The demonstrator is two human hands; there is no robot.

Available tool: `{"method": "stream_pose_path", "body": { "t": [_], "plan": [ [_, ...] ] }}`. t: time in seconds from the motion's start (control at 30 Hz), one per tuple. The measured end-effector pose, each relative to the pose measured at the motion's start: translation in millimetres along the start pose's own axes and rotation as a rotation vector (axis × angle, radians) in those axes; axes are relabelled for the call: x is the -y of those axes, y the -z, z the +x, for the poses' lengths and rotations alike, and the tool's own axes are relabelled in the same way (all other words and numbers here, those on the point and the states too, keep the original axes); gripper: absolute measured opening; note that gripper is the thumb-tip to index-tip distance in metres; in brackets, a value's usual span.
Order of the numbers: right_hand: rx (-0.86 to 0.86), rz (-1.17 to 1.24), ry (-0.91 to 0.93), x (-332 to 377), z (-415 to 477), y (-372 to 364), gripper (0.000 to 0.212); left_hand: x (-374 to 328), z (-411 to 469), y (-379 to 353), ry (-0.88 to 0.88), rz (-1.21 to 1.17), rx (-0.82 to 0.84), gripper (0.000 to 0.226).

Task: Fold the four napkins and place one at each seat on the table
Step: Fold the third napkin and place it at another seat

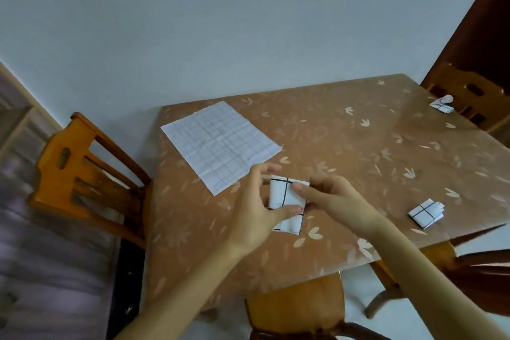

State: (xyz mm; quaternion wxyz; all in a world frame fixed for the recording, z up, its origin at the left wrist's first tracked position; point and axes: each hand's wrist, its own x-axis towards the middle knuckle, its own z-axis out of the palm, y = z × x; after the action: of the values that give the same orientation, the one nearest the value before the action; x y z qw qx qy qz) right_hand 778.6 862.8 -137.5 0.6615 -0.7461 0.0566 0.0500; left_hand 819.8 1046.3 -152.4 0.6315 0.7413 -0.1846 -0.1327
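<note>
A small folded white napkin with black lines [284, 196] lies at the middle of the brown leaf-patterned table [345, 152]. My left hand [256, 212] pinches its left side, thumb on the lower edge. My right hand [331, 199] presses a fingertip on its top right. An unfolded checked napkin [220, 146] lies flat toward the far left corner. One folded napkin [426, 213] rests near the right front edge. Another folded napkin [442, 104] sits at the far right edge by a chair.
A wooden chair [80, 174] stands at the table's left side. A second chair [474, 96] stands at the far right, and a chair seat [298, 301] shows under the near edge. A pale wall runs behind the table.
</note>
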Motion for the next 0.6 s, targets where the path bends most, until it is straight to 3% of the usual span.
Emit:
{"method": "stream_pose_path", "body": {
  "t": [0.2,0.37,0.5,0.6],
  "plan": [
    [-0.233,-0.028,-0.011,-48.0,24.6,12.5,0.029,29.3,19.4,-32.7,0.239,-0.082,0.056,0.025],
    [-0.363,0.063,-0.164,-94.1,38.4,37.8,0.023,63.5,38.1,-54.5,0.376,-0.21,0.067,0.02],
    [-0.184,0.0,-0.3,-138.4,43.6,55.9,0.012,118.2,44.2,-57.7,0.428,0.05,0.119,0.018],
    [-0.062,-0.242,-0.305,-174.9,51.3,53.3,0.035,159.8,51.0,-54.4,0.459,0.29,0.259,0.018]
  ]
}}
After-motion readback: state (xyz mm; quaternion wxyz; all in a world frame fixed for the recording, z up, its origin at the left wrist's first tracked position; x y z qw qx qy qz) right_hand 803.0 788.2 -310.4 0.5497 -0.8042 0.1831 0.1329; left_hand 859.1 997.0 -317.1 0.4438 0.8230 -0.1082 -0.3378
